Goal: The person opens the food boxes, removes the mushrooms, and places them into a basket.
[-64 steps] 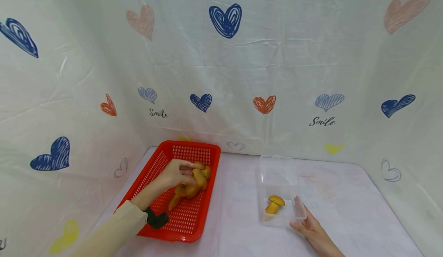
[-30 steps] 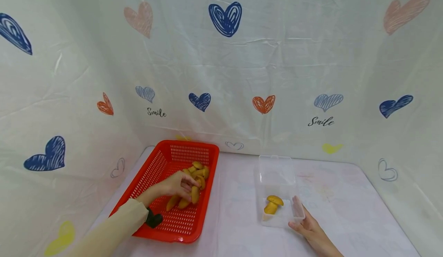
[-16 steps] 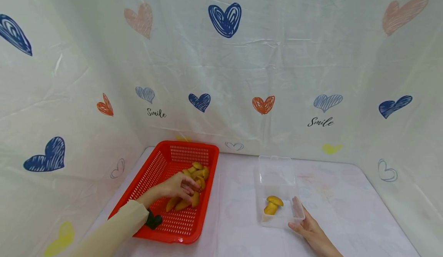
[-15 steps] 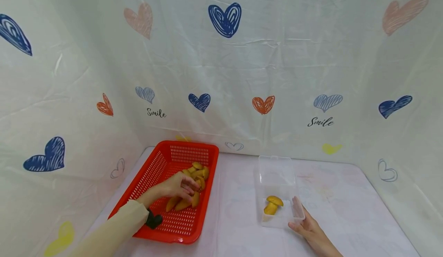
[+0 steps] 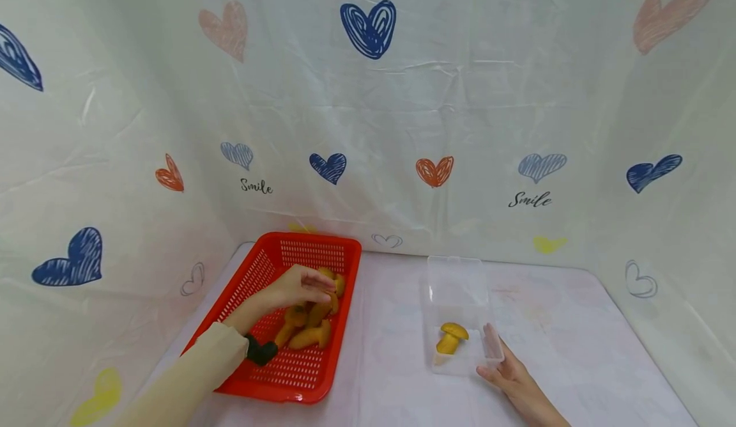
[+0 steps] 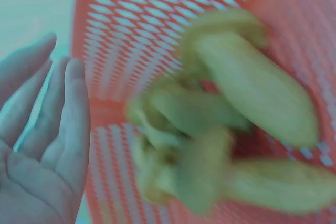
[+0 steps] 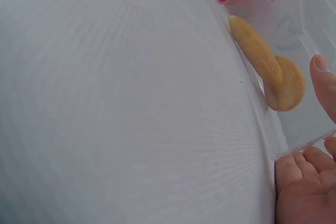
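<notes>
My left hand (image 5: 301, 285) hovers over the red basket (image 5: 313, 396), its fingers loosely extended. In the left wrist view the palm holds nothing, with several yellow-brown mushrooms (image 6: 257, 87) lying in a heap beside it. One mushroom (image 5: 310, 336) lies nearest the basket's front; my hand covers part of the pile in the head view. At the right, my right hand (image 5: 514, 379) holds the right end of a clear plastic box (image 5: 460, 368), thumb and fingers on different sides of its wall. Inside the box is a single mushroom (image 7: 265, 66), its cap toward the right hand in the right wrist view.
The box's clear lid (image 5: 457, 281) stands open toward the back. A dark band (image 5: 260, 350) is on the left wrist, over the basket. White sheets printed with hearts hang behind and at the sides of the table (image 5: 397, 325).
My left hand has come away from the front mushrooms and moved up and back over the pile, uncovering the front mushroom. The right hand and box stay in place.
</notes>
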The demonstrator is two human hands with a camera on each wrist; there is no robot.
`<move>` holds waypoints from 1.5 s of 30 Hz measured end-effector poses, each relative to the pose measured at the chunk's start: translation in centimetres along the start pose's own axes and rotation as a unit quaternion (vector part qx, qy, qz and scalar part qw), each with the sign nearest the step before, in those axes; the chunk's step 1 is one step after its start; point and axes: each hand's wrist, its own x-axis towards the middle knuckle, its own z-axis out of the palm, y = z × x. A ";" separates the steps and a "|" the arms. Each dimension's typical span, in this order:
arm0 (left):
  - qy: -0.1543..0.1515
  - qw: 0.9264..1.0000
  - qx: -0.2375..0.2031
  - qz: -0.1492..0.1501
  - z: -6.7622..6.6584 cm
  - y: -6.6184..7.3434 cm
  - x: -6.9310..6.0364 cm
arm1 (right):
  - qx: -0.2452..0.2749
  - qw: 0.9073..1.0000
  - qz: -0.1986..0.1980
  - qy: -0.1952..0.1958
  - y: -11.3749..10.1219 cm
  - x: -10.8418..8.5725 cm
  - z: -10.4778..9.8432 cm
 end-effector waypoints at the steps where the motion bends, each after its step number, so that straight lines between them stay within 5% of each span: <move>1: 0.009 1.000 -0.003 -0.004 0.1 0.5 0.1 | -0.001 1.000 0.002 0.000 0.0 0.0 0.0; 12: 0.060 0.995 -0.075 -0.035 3.1 5.8 1.9 | -0.004 1.000 0.023 0.008 -0.4 -0.1 0.1; 24: 0.059 0.992 -0.104 -0.026 8.4 8.4 5.3 | 0.008 1.000 0.015 -0.002 -0.2 -0.1 0.0; 34: 0.053 0.997 -0.048 -0.027 13.8 9.6 7.4 | 0.017 1.000 0.005 -0.004 -0.2 -0.2 0.0; 45: 0.045 0.999 0.028 -0.005 19.3 9.1 9.3 | 0.007 1.000 -0.003 0.009 0.1 -0.1 0.0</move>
